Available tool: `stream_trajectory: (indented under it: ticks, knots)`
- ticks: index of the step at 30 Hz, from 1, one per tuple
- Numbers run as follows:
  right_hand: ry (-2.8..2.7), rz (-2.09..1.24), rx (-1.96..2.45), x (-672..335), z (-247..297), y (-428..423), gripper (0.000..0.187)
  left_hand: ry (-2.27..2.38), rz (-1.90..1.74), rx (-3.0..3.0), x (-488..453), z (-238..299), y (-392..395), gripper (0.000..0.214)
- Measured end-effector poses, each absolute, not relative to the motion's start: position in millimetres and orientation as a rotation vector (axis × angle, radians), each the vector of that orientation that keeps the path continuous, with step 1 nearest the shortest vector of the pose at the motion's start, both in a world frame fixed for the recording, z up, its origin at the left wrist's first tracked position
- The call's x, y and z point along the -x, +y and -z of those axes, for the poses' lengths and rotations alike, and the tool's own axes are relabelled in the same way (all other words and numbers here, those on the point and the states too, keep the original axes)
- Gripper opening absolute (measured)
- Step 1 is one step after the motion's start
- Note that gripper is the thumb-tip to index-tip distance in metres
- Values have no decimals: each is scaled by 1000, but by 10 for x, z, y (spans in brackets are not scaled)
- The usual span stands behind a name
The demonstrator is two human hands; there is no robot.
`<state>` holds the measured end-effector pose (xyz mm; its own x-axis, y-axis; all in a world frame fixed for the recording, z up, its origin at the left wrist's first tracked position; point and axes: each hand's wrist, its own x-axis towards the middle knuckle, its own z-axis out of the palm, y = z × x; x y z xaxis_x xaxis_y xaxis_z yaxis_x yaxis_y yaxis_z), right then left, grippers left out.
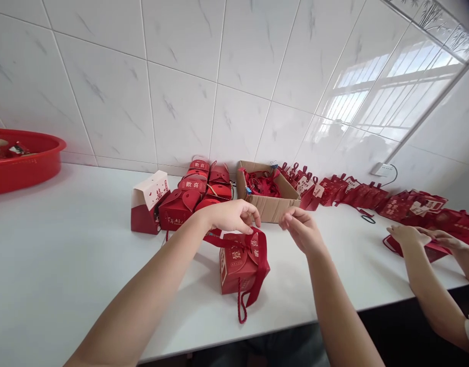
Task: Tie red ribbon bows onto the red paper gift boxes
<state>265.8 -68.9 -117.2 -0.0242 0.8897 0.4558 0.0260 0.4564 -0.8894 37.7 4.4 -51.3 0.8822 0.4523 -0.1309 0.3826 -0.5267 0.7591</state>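
Observation:
A small red gift box [234, 275] with gold lettering stands on the white table in front of me. Red ribbon [263, 260] crosses its top, with one tail hanging down the front and another running out to the left under my forearm. A twisted red cord handle [242, 306] droops onto the table. My left hand [236, 216] is above the box, its curled fingers and thumb closed at the ribbon's upper edge. To the right of the box, my right hand [301, 232] is raised with thumb and fingers pinched; no object shows between them.
Behind the box are a carton of red ribbons [263, 209], stacked red boxes [183, 206] and a white-topped box [148, 204]. A red basin [28, 160] sits far left, a hand at its edge. Finished-looking red boxes [333, 188] line the wall; another person's hands [413, 237] work at right.

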Motion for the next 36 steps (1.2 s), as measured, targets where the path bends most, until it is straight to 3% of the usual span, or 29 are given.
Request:
stream_trajectory:
  ticks: [5,14,22,36]
  knots:
    - [-1409,-750,912,-2412,1413,-560,13,734,-201,-2210,-404,544,-15,20]
    - [-1398,-823,1051,-2250,1644,-587,19,853,-260,-2234,-458,561,-48,16]
    - [-1524,-690,1081,-2259,1624,-648,24,953,-270,-2332,-510,568,-71,15]
    - [-1562,-723,1122,-2212,1587,-726,13,976,-188,-2350,-562,691,16,34]
